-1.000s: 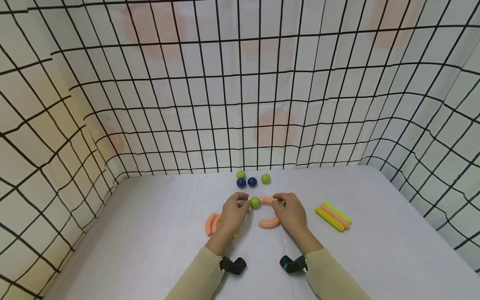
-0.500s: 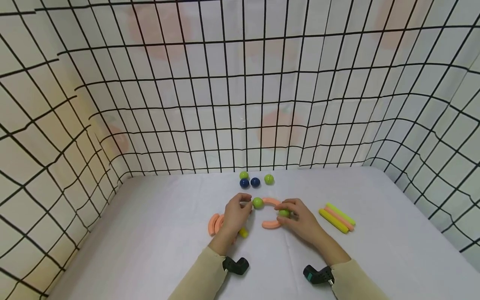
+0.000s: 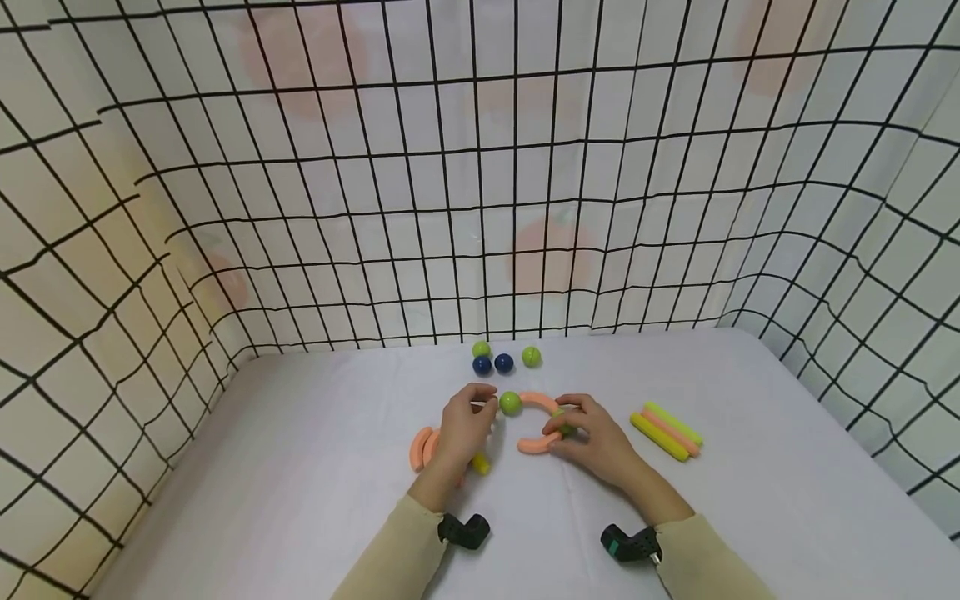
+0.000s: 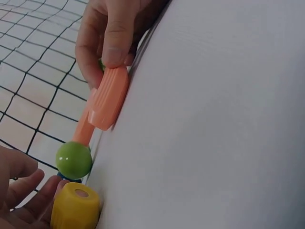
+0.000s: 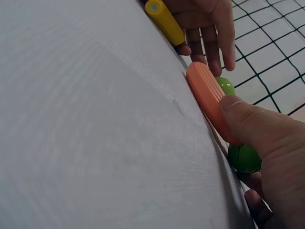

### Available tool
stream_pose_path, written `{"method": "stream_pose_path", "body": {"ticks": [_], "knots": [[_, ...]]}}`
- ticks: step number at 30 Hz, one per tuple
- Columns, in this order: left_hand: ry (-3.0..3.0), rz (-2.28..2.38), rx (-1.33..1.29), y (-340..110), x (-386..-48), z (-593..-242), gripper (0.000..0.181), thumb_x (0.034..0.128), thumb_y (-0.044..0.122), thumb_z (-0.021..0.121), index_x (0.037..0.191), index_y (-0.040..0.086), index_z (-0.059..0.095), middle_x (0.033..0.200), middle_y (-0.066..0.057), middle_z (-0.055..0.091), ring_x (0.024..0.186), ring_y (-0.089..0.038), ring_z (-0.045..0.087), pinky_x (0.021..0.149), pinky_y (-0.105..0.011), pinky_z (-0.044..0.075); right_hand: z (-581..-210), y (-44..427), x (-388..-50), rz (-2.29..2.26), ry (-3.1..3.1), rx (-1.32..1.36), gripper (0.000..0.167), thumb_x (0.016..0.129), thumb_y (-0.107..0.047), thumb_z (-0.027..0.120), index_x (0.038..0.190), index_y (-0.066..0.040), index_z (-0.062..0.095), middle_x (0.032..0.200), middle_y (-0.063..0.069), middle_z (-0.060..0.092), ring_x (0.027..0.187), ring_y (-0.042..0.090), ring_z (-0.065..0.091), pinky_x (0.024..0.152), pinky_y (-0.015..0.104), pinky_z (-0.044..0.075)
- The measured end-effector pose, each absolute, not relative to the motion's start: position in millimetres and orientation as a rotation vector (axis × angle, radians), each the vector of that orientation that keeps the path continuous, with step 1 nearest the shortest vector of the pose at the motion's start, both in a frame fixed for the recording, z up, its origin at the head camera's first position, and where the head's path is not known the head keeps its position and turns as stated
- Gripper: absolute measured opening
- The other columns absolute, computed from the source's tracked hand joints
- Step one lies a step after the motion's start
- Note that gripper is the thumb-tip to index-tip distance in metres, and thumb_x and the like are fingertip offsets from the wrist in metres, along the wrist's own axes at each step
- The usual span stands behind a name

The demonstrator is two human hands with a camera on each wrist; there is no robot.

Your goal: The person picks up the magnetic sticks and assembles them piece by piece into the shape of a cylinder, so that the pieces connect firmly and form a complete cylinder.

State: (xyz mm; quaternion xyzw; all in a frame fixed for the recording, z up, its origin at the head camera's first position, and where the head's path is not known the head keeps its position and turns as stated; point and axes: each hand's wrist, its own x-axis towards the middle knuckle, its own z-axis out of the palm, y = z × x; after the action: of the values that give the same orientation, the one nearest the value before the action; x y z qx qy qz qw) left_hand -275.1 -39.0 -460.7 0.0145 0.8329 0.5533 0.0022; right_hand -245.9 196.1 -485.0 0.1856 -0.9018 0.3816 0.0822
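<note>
My right hand (image 3: 596, 442) pinches a curved orange rod (image 5: 209, 95) near its end, the thumb lying on its ribbed side. Behind that thumb sits a green ball (image 5: 244, 158), against the rod's end and partly covered by the hand. A second curved orange rod (image 3: 537, 400) runs from this ball to another green ball (image 3: 510, 403), so the chain bows out to the right. Beside the far-left ball, my left hand (image 3: 467, 421) has loosely bent fingers with nothing between them. A short yellow rod (image 4: 76, 206) lies by this hand.
Left of the left forearm lie several curved orange rods (image 3: 418, 450). Two dark blue balls (image 3: 504, 363) and two green balls (image 3: 532, 357) stand at the back. On the right are yellow, orange and lime straight rods (image 3: 660, 436). Black netting (image 3: 480, 208) surrounds the white table.
The right hand has turned and drawn back to the right, its thumb now on the lower curved rod beside the ball. That rod has tilted slightly. The left hand has hardly moved.
</note>
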Motion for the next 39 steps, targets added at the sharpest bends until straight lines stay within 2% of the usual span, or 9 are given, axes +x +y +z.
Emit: {"method": "stream_pose_path", "body": {"ticks": [6, 14, 20, 25, 34, 39], "knots": [[2.683, 1.749, 0.026, -42, -283, -455, 0.025, 0.0976, 0.02, 0.061, 0.121, 0.012, 0.068, 0.116, -0.003, 0.07, 0.097, -0.018, 0.063, 0.08, -0.031, 0.055, -485, 195, -246, 1.022, -2.681, 0.612, 0.026, 0.08, -0.028, 0.085, 0.1, -0.038, 0.073, 0.142, 0.008, 0.051, 0.13, 0.036, 0.05, 0.103, 0.06, 0.043], [2.72, 1.745, -0.091, -47, -311, -441, 0.026, 0.0957, 0.016, 0.063, 0.121, 0.01, 0.066, 0.121, -0.006, 0.066, 0.101, -0.022, 0.061, 0.082, -0.033, 0.054, -484, 194, -244, 0.973, -2.673, 0.609, 0.024, 0.08, -0.027, 0.084, 0.098, -0.037, 0.073, 0.141, 0.008, 0.052, 0.13, 0.035, 0.05, 0.101, 0.057, 0.045], [2.754, 1.646, -0.153, -48, -333, -441, 0.035, 0.0943, 0.015, 0.064, 0.128, 0.01, 0.062, 0.13, -0.013, 0.059, 0.113, -0.028, 0.06, 0.095, -0.039, 0.053, -483, 195, -244, 0.985, -2.667, 0.606, 0.022, 0.081, -0.028, 0.084, 0.098, -0.037, 0.073, 0.142, 0.007, 0.051, 0.129, 0.034, 0.051, 0.1, 0.057, 0.046], [2.705, 1.644, -0.216, -46, -345, -441, 0.039, 0.0931, 0.018, 0.066, 0.131, 0.014, 0.061, 0.136, -0.014, 0.057, 0.123, -0.032, 0.055, 0.106, -0.045, 0.045, -484, 195, -245, 0.997, -2.668, 0.604, 0.023, 0.081, -0.029, 0.083, 0.098, -0.041, 0.071, 0.142, 0.005, 0.051, 0.129, 0.034, 0.05, 0.099, 0.057, 0.046], [2.732, 1.463, -0.214, -44, -355, -443, 0.04, 0.0918, 0.021, 0.072, 0.131, 0.019, 0.062, 0.134, -0.015, 0.057, 0.118, -0.031, 0.056, 0.102, -0.045, 0.047, -485, 196, -246, 1.011, -2.663, 0.618, 0.024, 0.081, -0.029, 0.083, 0.097, -0.042, 0.07, 0.141, 0.005, 0.052, 0.128, 0.033, 0.051, 0.099, 0.055, 0.045], [2.725, 1.395, -0.188, -45, -360, -444, 0.043, 0.0896, 0.019, 0.075, 0.131, 0.019, 0.063, 0.136, -0.015, 0.058, 0.118, -0.031, 0.056, 0.103, -0.045, 0.047, -485, 196, -245, 1.0, -2.674, 0.608, 0.024, 0.082, -0.029, 0.083, 0.097, -0.042, 0.07, 0.141, 0.005, 0.052, 0.128, 0.034, 0.051, 0.099, 0.056, 0.045]]}}
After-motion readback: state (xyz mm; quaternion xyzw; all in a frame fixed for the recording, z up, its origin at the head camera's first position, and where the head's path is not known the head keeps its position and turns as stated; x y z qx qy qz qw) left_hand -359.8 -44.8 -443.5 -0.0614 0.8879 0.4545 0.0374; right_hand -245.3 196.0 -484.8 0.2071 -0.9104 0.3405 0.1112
